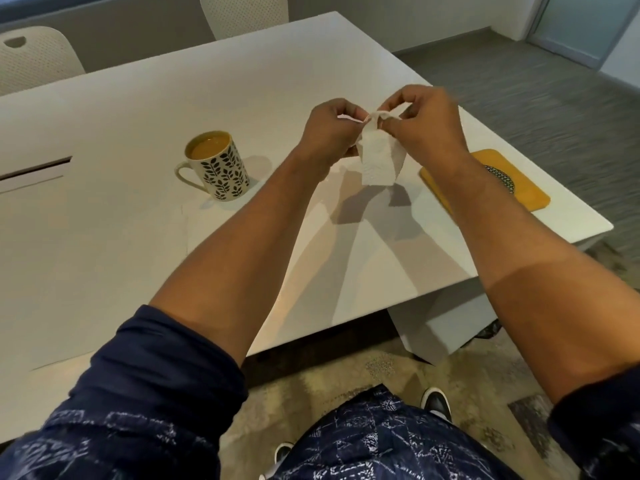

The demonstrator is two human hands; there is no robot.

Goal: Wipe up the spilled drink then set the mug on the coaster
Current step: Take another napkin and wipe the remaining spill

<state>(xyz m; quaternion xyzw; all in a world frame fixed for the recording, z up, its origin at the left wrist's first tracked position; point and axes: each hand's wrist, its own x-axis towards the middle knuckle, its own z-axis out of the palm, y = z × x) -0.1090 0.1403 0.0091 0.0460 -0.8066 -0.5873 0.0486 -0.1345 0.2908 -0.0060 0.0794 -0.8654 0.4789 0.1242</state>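
Observation:
A white paper tissue (pixel 379 161) hangs above the white table (pixel 104 237), pinched at its top edge by both hands. My left hand (pixel 330 133) grips the tissue's left corner and my right hand (pixel 427 121) pinches its right part. A cream mug (pixel 221 171) with a black leaf pattern stands upright to the left of my hands, full of light brown drink, handle pointing left. The orange square coaster (pixel 526 194) with a round mesh centre lies at the table's right edge, partly behind my right forearm. I cannot make out a spill on the table.
Two white perforated chairs (pixel 38 57) stand behind the table's far side. The table's right corner (pixel 602 225) drops off to grey flooring. A slot (pixel 38 168) is cut into the table at the left.

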